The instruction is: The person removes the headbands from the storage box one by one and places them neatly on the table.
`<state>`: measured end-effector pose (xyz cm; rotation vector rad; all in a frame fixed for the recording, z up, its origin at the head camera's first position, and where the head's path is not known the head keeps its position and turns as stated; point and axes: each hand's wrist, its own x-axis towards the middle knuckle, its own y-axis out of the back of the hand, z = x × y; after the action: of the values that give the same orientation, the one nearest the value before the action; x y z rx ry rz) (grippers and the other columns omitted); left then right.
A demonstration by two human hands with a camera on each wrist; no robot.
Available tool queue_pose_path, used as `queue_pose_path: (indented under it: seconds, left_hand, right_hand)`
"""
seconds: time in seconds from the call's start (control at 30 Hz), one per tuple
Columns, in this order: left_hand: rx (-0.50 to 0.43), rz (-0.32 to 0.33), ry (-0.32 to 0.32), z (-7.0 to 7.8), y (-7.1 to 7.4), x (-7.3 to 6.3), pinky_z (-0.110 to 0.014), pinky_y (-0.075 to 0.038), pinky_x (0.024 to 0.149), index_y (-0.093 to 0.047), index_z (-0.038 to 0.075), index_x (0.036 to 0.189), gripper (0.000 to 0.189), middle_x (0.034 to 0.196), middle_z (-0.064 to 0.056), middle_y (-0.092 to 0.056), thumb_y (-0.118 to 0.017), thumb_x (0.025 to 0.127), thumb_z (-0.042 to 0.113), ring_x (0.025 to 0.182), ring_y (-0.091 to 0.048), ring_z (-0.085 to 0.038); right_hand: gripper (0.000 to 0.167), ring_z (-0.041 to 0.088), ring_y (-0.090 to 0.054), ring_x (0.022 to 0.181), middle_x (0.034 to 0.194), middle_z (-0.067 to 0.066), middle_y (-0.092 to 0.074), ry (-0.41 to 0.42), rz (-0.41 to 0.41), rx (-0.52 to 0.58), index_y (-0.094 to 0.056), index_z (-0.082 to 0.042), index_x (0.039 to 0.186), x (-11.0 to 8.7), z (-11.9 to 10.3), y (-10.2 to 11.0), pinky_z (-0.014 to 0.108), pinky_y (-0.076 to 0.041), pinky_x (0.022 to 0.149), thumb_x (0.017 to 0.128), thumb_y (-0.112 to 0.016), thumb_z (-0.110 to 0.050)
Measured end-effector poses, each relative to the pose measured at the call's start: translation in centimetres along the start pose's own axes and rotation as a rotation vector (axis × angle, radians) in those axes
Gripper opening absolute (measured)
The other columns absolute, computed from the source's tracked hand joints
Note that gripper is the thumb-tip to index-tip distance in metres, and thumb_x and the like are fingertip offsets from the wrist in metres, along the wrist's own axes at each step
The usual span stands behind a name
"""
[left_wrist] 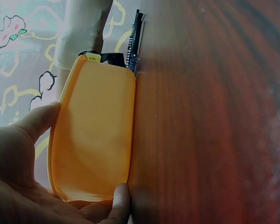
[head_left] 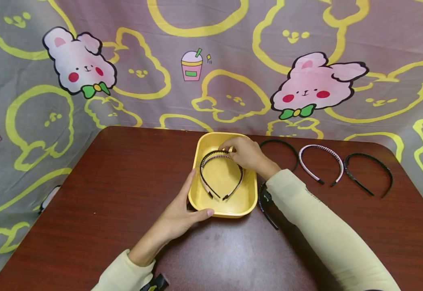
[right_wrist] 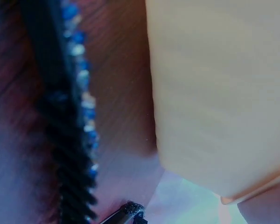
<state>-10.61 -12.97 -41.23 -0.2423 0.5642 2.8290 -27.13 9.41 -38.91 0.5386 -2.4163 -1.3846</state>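
Note:
A yellow plastic bin (head_left: 193, 204) stands on the table. My left hand (head_left: 176, 214) grips its near left corner, thumb on the front rim and fingers along the left side; the left wrist view shows the same hold on the bin (left_wrist: 93, 130). Inside lie a black toothed headband (head_left: 201, 171) and a pale pink headband (head_left: 205, 186), overlapping, tips toward me. Reaching over the right rim, my right hand (head_left: 245, 152) pinches the black headband at the top of its arch, fingertips partly hidden. A blue-beaded headband (head_left: 266, 212) lies beside the bin, partly under the right sleeve; its beads (right_wrist: 87, 112) show close in the right wrist view.
Along the back right of the brown table (head_left: 131, 173) lie a thin black headband (head_left: 287, 144), a pinkish-white headband (head_left: 307, 167) and a dark headband (head_left: 358, 186). A patterned curtain (head_left: 229, 48) hangs behind the table's far edge.

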Motion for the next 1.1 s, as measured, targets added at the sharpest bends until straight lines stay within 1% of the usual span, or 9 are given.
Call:
queue_pose_path:
  seconds: [0.1, 0.17, 0.27, 0.43, 0.53, 0.67, 0.8, 0.97, 1.1]
  left_hand:
    - [-0.004, -0.002, 0.001, 0.0, 0.0, 0.0, -0.052, -0.024, 0.126, -0.003, 0.042, 0.168, 0.118, 0.176, 0.010, -0.013, -0.087, 0.087, 0.027, 0.147, -0.040, -0.026]
    - [-0.004, -0.002, 0.000, 0.0, 0.0, 0.0, -0.053, -0.022, 0.127, -0.003, 0.041, 0.168, 0.117, 0.176, 0.010, -0.012, -0.087, 0.087, 0.027, 0.151, -0.035, -0.026]
    - [0.002, 0.000, -0.006, 0.0, 0.0, 0.0, -0.056, -0.020, 0.128, -0.004, 0.039, 0.169, 0.117, 0.176, 0.007, -0.012, -0.086, 0.087, 0.028, 0.155, -0.029, -0.028]
    - [0.004, 0.005, -0.006, 0.0, -0.1, 0.0, -0.058, -0.021, 0.127, -0.005, 0.039, 0.169, 0.116, 0.176, 0.005, -0.014, -0.086, 0.087, 0.029, 0.156, -0.029, -0.030]
    - [0.007, 0.004, -0.005, 0.1, -0.1, 0.0, -0.058, -0.021, 0.128, -0.005, 0.039, 0.169, 0.116, 0.176, 0.005, -0.015, -0.086, 0.087, 0.029, 0.157, -0.026, -0.030]
    - [0.010, 0.005, -0.009, 0.2, -0.1, -0.1, -0.058, -0.020, 0.128, -0.005, 0.038, 0.169, 0.116, 0.177, 0.005, -0.014, -0.086, 0.087, 0.029, 0.159, -0.023, -0.030]
    - [0.009, 0.002, -0.027, 0.3, 0.0, -0.2, -0.059, -0.019, 0.128, -0.005, 0.035, 0.170, 0.115, 0.177, 0.004, -0.013, -0.086, 0.088, 0.029, 0.159, -0.022, -0.030]
    - [0.007, 0.002, -0.034, 0.3, 0.1, -0.2, -0.059, -0.020, 0.128, -0.006, 0.034, 0.170, 0.114, 0.177, 0.004, -0.014, -0.085, 0.088, 0.029, 0.158, -0.023, -0.031]
    - [0.006, 0.001, -0.043, 0.3, 0.0, -0.2, -0.059, -0.019, 0.128, -0.006, 0.034, 0.170, 0.114, 0.177, 0.003, -0.013, -0.085, 0.088, 0.028, 0.159, -0.022, -0.031]
  right_hand:
    - [0.035, 0.022, -0.068, 0.089, 0.105, 0.002, -0.078, 0.010, 0.000, 0.032, -0.082, -0.020, 0.115, 0.0, -0.1, 0.1, 0.046, -0.053, 0.080, 0.091, -0.069, 0.001]
    - [0.036, 0.022, -0.068, 0.087, 0.104, 0.003, -0.078, 0.013, 0.000, 0.049, -0.082, -0.019, 0.115, 0.0, -0.1, 0.1, 0.043, -0.053, 0.079, 0.090, -0.067, 0.003]
    - [0.037, 0.022, -0.067, 0.085, 0.102, 0.005, -0.078, 0.030, 0.004, 0.069, -0.082, -0.016, 0.114, 0.0, -0.2, 0.2, 0.040, -0.052, 0.077, 0.089, -0.065, 0.005]
    - [0.035, 0.022, -0.067, 0.086, 0.100, 0.008, -0.077, 0.055, 0.003, 0.097, -0.082, -0.012, 0.113, -0.2, -0.2, 0.4, 0.035, -0.051, 0.076, 0.088, -0.065, 0.006]
    - [0.034, 0.022, -0.067, 0.086, 0.100, 0.009, -0.077, 0.057, -0.002, 0.110, -0.082, -0.011, 0.114, -0.3, -0.2, 0.7, 0.033, -0.050, 0.075, 0.089, -0.066, 0.007]
    - [0.033, 0.023, -0.066, 0.087, 0.101, 0.009, -0.078, 0.067, -0.004, 0.116, -0.082, -0.010, 0.114, -0.5, -0.6, 1.2, 0.034, -0.051, 0.075, 0.090, -0.067, 0.007]
    - [0.030, 0.025, -0.068, 0.091, 0.104, 0.008, -0.079, 0.078, 0.004, 0.127, -0.082, -0.009, 0.114, -0.8, -0.8, 1.7, 0.037, -0.053, 0.079, 0.090, -0.070, 0.006]
    - [0.033, 0.025, -0.067, 0.091, 0.106, 0.007, -0.080, 0.075, 0.007, 0.151, -0.082, -0.009, 0.114, -1.4, -1.0, 2.3, 0.037, -0.052, 0.079, 0.090, -0.067, 0.008]
    - [0.033, 0.024, -0.067, 0.093, 0.108, 0.008, -0.079, 0.072, 0.009, 0.161, -0.081, -0.009, 0.115, -1.9, -1.0, 2.7, 0.038, -0.053, 0.081, 0.091, -0.064, 0.008]
